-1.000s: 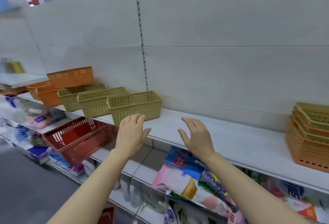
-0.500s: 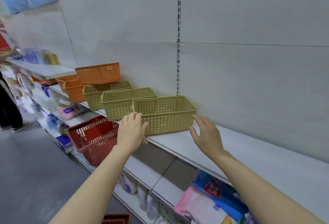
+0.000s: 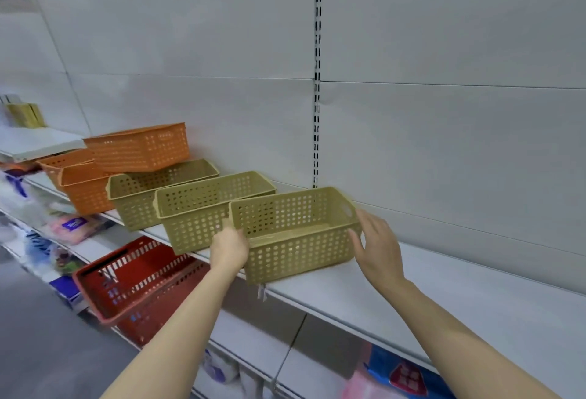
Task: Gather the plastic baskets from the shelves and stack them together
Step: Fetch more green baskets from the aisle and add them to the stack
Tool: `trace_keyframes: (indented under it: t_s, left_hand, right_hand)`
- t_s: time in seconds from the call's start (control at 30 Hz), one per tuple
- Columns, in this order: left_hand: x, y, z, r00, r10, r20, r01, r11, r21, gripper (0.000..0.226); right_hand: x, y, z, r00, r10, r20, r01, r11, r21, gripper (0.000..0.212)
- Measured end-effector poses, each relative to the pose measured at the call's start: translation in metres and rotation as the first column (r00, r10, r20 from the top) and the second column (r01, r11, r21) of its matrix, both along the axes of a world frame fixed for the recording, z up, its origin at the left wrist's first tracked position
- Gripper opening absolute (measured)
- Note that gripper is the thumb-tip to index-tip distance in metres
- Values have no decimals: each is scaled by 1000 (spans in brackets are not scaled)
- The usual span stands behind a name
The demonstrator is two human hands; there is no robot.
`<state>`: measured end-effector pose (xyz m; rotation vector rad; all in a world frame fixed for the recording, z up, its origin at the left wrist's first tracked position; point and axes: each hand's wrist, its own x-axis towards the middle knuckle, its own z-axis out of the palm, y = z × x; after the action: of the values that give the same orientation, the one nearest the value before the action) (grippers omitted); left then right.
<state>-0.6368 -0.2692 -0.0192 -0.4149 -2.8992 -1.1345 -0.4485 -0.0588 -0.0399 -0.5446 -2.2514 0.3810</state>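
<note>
Both hands are working the nearest yellow basket, which is sitting at the front edge of the white shelf, its near corner just overhanging the lip. The left hand is lying against the basket's left end, fingers curling onto that corner, though whether they are truly pinching the rim is hard to tell from here. The right hand is hovering spread at the right end, fingers fanned and thumb right by the lower corner; contact is not clear, so call it loose and unclosed. Behind this basket a second yellow basket and a third yellow basket are lining up along the same shelf, each just beside the next. Farther left, orange baskets are sitting nested together, and one more orange basket is resting tilted on top of the pile. Below, a red shopping basket is jutting out from the lower shelf, with blurred packaged goods around it.
</note>
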Motion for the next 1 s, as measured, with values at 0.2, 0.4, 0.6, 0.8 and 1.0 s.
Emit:
trace_keyframes:
  t_s: [0.2, 0.4, 0.6, 0.8, 1.0]
  left_hand:
    - [1, -21, -6, 985, -101, -142, 138, 949, 282, 55]
    - [-6, -39, 8, 947, -202, -251, 285, 887, 364, 55]
    - [-30, -49, 11, 944, -214, -249, 287, 907, 308, 55]
    - [-71, -61, 20, 942, -30, -335, 178, 890, 421, 50]
    - [-156, -72, 8, 986, 166, 19, -166, 968, 187, 72]
  right_hand:
    - [-1, -8, 17, 964, 17, -265, -141, 876, -460, 59]
    - [-11, -19, 36, 885, -86, -458, -243, 753, -612, 49]
    - [-19, -23, 29, 883, -34, -467, -306, 713, -631, 56]
    - [-25, -39, 26, 871, -96, -482, -269, 728, -631, 53]
    - [-13, -48, 14, 859, -150, -489, -237, 731, -641, 51]
